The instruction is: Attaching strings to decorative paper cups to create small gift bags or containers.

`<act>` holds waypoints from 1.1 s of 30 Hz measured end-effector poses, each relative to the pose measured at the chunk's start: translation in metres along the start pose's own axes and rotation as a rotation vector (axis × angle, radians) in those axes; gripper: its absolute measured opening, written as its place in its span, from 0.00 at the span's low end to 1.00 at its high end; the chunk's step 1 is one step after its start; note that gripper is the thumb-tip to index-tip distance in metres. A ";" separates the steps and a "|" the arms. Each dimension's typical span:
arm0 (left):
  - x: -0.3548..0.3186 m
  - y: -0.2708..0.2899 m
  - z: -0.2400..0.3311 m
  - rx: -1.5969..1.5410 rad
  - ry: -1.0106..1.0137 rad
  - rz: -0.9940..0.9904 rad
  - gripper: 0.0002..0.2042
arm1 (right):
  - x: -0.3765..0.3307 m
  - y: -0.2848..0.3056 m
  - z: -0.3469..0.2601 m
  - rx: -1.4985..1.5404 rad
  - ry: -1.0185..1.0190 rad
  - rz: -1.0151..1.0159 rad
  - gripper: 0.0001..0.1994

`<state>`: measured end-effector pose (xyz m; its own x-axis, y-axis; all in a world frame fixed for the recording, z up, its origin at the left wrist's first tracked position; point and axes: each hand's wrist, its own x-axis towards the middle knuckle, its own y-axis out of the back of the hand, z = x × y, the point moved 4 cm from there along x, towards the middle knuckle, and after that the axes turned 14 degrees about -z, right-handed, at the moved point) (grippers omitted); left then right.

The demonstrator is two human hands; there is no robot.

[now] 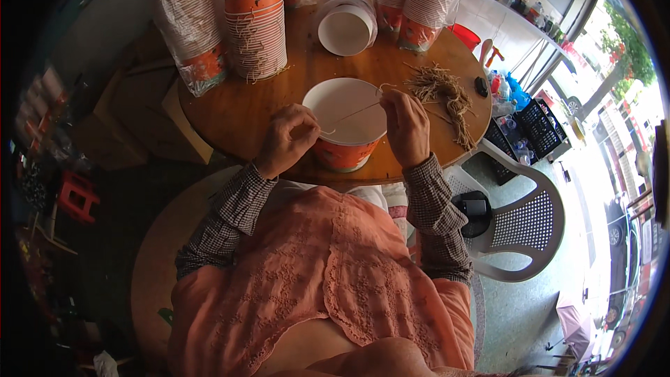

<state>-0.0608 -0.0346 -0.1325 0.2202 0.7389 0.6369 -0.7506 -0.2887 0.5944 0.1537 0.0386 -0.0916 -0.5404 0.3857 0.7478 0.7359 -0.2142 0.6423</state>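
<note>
An orange paper bucket (343, 156) with a white inside stands upright at the near edge of the round wooden table. Over its mouth a thin twisted paper cord (359, 110) is stretched between my two hands. My left hand (288, 138) pinches one end beside the bucket's left rim, where a short curled tip sticks out. My right hand (406, 126) pinches the other end at the right rim, with a small loop of cord above the fingers. A loose bundle of tan paper cords (447, 95) lies on the table just right of my right hand.
At the back left stands a tall stack of orange buckets (257, 38) next to a plastic-wrapped stack (183, 21). More wrapped buckets (426, 3) and a white-mouthed bucket lying on its side (345, 31) are at the back. A grey plastic chair (520, 220) is at the right.
</note>
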 end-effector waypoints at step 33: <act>0.010 -0.004 0.015 0.188 -0.062 -0.144 0.07 | -0.089 -0.043 0.009 0.181 -0.135 -0.100 0.17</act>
<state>-0.0459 -0.0349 -0.1213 0.3585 0.7435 0.5645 -0.5810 -0.2956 0.7583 0.1737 0.0220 -0.1873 -0.5636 0.5161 0.6449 0.7494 -0.0090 0.6621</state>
